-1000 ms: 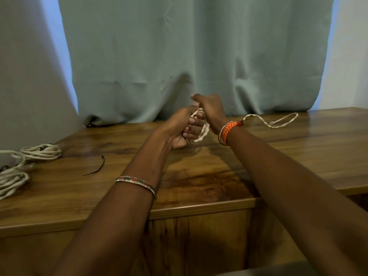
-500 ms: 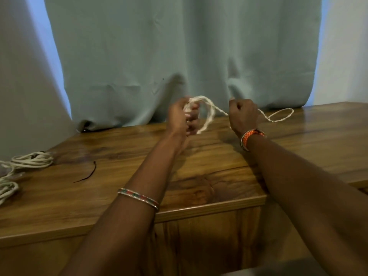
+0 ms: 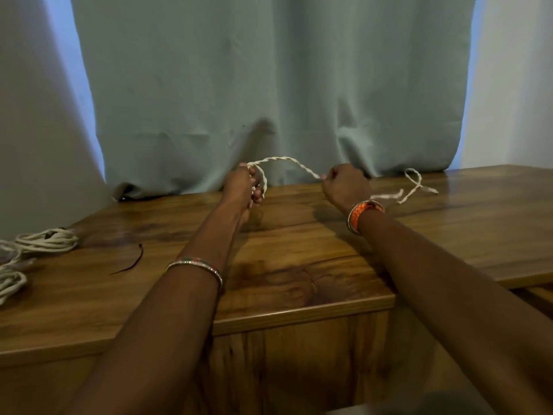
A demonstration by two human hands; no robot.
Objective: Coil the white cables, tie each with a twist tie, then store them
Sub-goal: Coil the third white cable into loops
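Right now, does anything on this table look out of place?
Nothing damaged or spilled. The cable's loose tail lies kinked and crossed on the wooden table beyond the right hand, and a dark twist tie lies unused.

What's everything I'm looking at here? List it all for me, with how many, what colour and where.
white cable in hand: one, white and twisted, strung between the two hands, loose end trailing on the table to the right
coiled white cables: a pile, exact count unclear, white, far left edge of the table
twist tie: one, dark, lying loose on the table left of the left arm
table: one, brown wood, fills the lower view
curtain: one, pale green-grey, hanging behind the table
bracelets: beaded one on the left forearm, orange one on the right wrist
left hand: closed on loops of cable
right hand: pinching the cable
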